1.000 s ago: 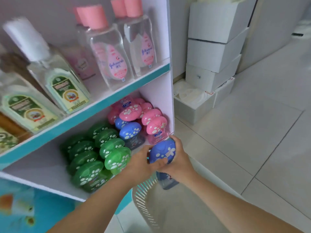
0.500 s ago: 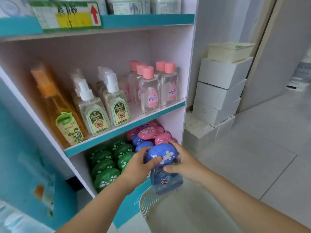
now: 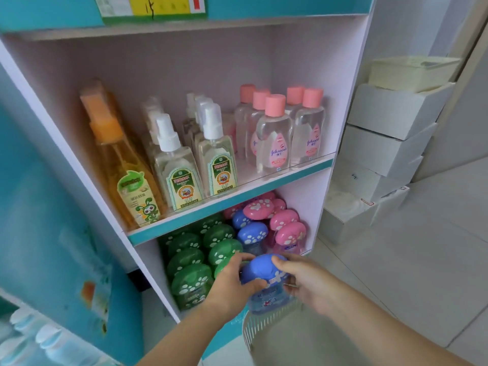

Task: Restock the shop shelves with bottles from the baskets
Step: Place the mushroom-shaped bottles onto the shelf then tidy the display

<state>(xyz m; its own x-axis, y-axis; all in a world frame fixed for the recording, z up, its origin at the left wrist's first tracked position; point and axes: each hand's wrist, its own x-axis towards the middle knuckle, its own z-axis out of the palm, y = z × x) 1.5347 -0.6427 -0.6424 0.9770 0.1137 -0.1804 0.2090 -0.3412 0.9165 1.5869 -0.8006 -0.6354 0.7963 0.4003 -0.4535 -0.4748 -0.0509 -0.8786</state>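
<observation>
Glossy green dome-capped bottles (image 3: 191,280) crowd the lower shelf (image 3: 154,268). The left hand (image 3: 232,285) and right hand (image 3: 310,285) both clasp a clear blue-capped bottle (image 3: 260,269), long axis roughly vertical, rounded spotted cap up, at the shelf front over a slatted plastic basket (image 3: 252,332).

Looks like a small shop. Shows first in the tall shelf unit (image 3: 351,101), with teal strips along each board's front edge and a yellow-and-green paper tag (image 3: 150,7) stuck to the top strip. Carries the same goods many times over, faced forward in rows: orange bottles (image 3: 126,175), spray bottles (image 3: 179,170) with white heads, clear bottles (image 3: 274,143) with pink caps. Groups the lower board by cap colour: green-capped bottles (image 3: 190,281), blue-capped bottles (image 3: 252,232), pink spotted bottles (image 3: 284,220). Keeps stock close by: plain white boxes (image 3: 388,143) stacked beside the unit on a pale tiled floor (image 3: 422,260), and a slatted plastic basket (image 3: 264,334) in front of the lowest board.
</observation>
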